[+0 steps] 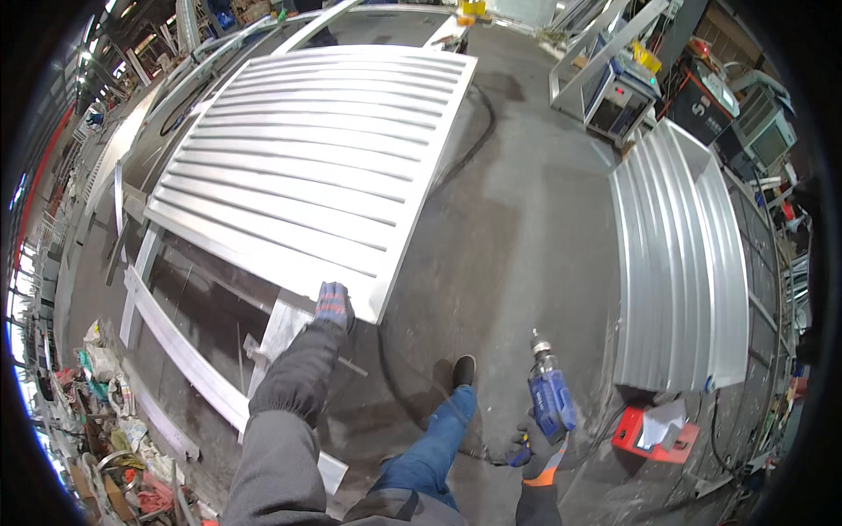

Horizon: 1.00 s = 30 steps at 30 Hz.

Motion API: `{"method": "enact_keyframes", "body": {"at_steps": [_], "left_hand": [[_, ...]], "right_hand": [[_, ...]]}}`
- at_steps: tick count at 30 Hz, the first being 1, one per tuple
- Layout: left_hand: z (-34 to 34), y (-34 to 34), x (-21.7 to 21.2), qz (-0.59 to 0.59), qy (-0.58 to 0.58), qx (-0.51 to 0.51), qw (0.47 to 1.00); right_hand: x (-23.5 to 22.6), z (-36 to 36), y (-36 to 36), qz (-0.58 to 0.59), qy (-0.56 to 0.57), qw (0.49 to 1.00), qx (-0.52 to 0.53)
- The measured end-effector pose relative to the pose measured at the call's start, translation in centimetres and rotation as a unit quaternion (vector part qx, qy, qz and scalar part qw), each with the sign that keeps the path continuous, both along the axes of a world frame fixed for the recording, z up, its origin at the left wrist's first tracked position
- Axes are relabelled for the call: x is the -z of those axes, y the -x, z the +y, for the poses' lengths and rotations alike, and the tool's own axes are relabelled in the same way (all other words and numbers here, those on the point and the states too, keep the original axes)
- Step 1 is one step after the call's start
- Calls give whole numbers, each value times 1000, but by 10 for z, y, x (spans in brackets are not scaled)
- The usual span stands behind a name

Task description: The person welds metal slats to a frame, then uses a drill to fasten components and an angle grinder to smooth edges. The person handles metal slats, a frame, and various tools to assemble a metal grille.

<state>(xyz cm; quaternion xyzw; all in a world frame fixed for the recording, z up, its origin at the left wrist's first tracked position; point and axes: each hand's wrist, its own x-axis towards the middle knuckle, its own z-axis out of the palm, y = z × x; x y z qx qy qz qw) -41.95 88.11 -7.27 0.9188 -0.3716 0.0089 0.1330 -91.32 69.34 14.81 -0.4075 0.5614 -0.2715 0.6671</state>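
My left hand, gloved, sits on the near corner of the louvred aluminium panel, fingers curled over the edge; can't tell how hard it grips. Panel lies flat on a metal frame, with its near corner overhanging the concrete floor.

My read on doing this well: keep that corner pinned so the panel doesn't slide on the frame, feet clear of the black cable looping by my shoe. Bit up and away from my leg till the panel is settled.

My right hand is wrapped tight round the grip of the blue drill, bit pointing up, nothing touching it.

Count, left to right:
- louvred panels on the frame: 1
- drills: 1
- second stack of ribbed panels at right, well apart: 1 stack, sheet count unclear
- red tray with paper on it, by that stack: 1
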Motion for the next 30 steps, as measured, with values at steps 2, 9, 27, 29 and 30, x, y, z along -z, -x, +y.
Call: {"method": "enact_keyframes", "body": {"at_steps": [2,9,27,29,30], "left_hand": [[-5,0,-7,27,-11,-13,999],[-31,-32,-19,116,-207,-58,970],[-529,-104,-64,303,9,-177,936],[-601,-137,-77,252,104,-147,951],[-636,-166,-82,229,181,-103,951]], "right_hand": [[-11,-45,-19,39,-51,998,-17],[-33,-195,-89,9,-55,998,-10],[33,-656,-352,-11,194,959,-204],[4,-710,-401,0,217,933,-288],[-8,-736,-430,8,281,898,-338]]}}
